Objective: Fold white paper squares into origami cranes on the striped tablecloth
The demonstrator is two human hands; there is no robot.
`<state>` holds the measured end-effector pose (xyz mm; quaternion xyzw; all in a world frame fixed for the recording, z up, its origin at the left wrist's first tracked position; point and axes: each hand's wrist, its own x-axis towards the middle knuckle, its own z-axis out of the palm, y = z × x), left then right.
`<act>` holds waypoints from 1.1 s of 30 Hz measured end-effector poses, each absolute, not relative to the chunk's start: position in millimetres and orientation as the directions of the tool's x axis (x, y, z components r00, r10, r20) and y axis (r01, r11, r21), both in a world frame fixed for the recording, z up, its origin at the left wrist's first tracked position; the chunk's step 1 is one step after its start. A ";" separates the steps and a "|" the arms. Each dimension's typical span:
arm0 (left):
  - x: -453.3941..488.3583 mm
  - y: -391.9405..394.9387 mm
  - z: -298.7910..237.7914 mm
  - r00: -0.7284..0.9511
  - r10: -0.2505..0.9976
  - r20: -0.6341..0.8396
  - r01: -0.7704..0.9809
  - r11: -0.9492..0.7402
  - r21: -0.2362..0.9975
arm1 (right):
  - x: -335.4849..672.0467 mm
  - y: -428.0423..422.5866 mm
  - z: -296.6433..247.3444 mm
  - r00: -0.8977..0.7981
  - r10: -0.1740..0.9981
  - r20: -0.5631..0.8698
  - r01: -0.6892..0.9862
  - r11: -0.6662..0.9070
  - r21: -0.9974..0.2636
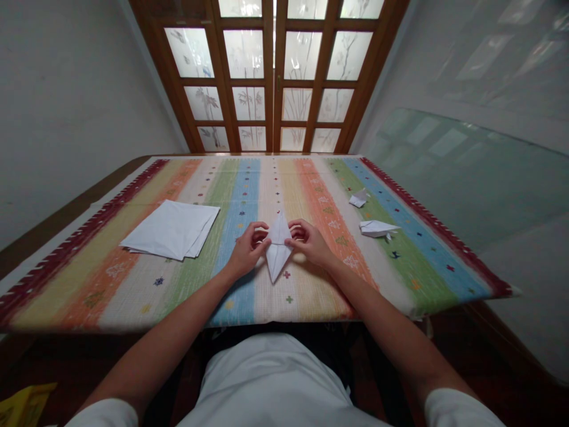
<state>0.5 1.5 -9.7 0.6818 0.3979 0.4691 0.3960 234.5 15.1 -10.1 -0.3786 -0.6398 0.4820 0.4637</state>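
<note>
A white sheet of paper folded into a long diamond (278,252) is held between my two hands, just above the striped tablecloth near the table's front. At its left corner, my left hand (249,246) pinches the edge between thumb and fingers. My right hand (310,242) grips the opposite corner the same way. A crease crosses the diamond at mid-height, and its points face toward and away from me. To the right lie two folded white paper figures, one farther back (359,198) and one nearer (377,228).
A stack of white paper sheets (171,230) lies left of my hands. The striped tablecloth (235,302) covers the table. Behind it stand wooden doors (272,71) with glass panes. A glass panel (448,178) leans at the right wall. Something yellow (26,406) shows at lower left.
</note>
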 end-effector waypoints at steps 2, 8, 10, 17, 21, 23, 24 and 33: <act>0.7 0.9 -9.6 0.225 0.912 0.343 0.200 -0.387 0.900 | 233.6 15.7 -10.4 -0.294 0.931 0.215 0.041 0.237 -0.971; 1.4 -3.0 -0.8 0.326 0.816 0.477 0.363 -0.574 0.734 | 233.2 16.0 -8.4 -0.243 0.930 0.275 0.041 0.293 -0.955; 1.0 -4.0 0.9 0.355 0.788 0.503 0.377 -0.613 0.694 | 233.0 13.5 -5.6 -0.284 0.906 0.314 0.022 0.334 -0.942; -3.5 -3.0 -1.2 0.325 0.827 0.459 0.240 -0.541 0.806 | 234.9 3.7 3.5 -0.521 0.666 0.534 0.153 0.689 -0.709; -2.0 -1.8 -0.9 0.273 0.859 0.433 0.297 -0.504 0.811 | 234.2 2.1 -0.3 -0.597 0.584 0.550 0.203 0.773 -0.601; -1.0 -0.9 -1.6 0.247 0.874 0.418 0.315 -0.480 0.819 | 233.5 2.5 -2.8 -0.600 0.587 0.543 0.226 0.776 -0.589; -0.8 -0.4 -2.4 0.235 0.886 0.399 0.315 -0.458 0.831 | 233.2 3.1 -3.9 -0.589 0.595 0.547 0.238 0.775 -0.586; -2.6 0.4 0.7 0.294 0.913 0.283 0.233 -0.355 0.905 | 238.0 7.6 -3.4 -0.479 0.680 0.555 0.299 0.721 -0.625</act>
